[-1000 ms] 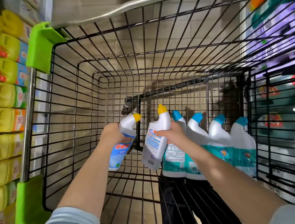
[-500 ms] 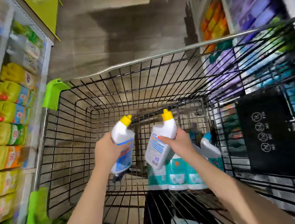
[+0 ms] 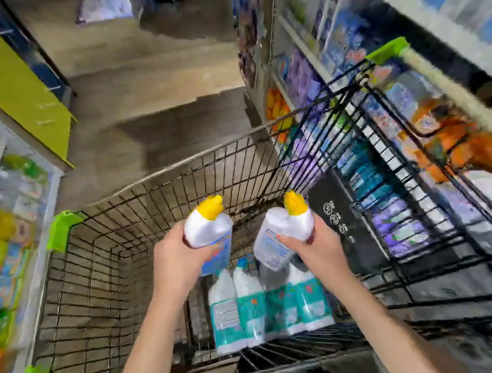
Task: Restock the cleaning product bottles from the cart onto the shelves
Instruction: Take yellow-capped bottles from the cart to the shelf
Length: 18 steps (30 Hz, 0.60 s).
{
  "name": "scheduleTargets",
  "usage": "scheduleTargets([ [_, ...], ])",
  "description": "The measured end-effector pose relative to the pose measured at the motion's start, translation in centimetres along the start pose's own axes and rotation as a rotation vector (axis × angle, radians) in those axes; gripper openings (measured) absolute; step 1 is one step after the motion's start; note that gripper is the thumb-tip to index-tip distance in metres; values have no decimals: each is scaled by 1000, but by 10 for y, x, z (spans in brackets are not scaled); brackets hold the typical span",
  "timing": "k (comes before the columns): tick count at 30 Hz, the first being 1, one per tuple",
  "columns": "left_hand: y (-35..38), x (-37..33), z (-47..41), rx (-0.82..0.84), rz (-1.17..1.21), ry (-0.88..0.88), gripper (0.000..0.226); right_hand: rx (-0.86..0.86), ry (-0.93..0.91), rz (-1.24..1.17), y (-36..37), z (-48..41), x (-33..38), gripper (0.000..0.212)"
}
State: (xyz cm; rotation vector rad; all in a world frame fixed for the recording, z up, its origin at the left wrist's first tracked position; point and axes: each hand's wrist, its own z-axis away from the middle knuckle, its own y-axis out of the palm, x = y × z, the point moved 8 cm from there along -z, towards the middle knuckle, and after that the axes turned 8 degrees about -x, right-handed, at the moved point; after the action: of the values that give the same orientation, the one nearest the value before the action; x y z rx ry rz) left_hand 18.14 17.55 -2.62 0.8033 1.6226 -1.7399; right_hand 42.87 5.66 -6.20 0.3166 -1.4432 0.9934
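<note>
Hands hold two bottles above a black wire cart (image 3: 184, 171) as we look down from head height. Our left hand (image 3: 179, 256) is wrapped round the body of a white yellow-capped bottle (image 3: 208, 231). It rises out of the grip with its cap pointing up and slightly right, and its blue label shows beside the fingers. Our right hand (image 3: 318, 247) is curled round a second yellow-capped bottle (image 3: 284, 230), which leans to the left of the hand with its printed label facing us. The two bottles sit side by side, apart, over the cart's basket. Below them, on the cart floor near us, a row of teal-labelled bottles (image 3: 267, 306) stands packed close together. Stocked right shelves (image 3: 318, 70) and left shelves (image 3: 5, 237) flank the cart; blur hides their labels.
</note>
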Motion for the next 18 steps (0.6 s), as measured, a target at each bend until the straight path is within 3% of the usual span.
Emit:
scheduleTargets([
  [10,23,-189,59,57,24,609,55,-222,-223,-33,-169,38,72,46],
  [18,42,-306,95,174,317,909,59,-513,-347,-21,-284,84,112,53],
])
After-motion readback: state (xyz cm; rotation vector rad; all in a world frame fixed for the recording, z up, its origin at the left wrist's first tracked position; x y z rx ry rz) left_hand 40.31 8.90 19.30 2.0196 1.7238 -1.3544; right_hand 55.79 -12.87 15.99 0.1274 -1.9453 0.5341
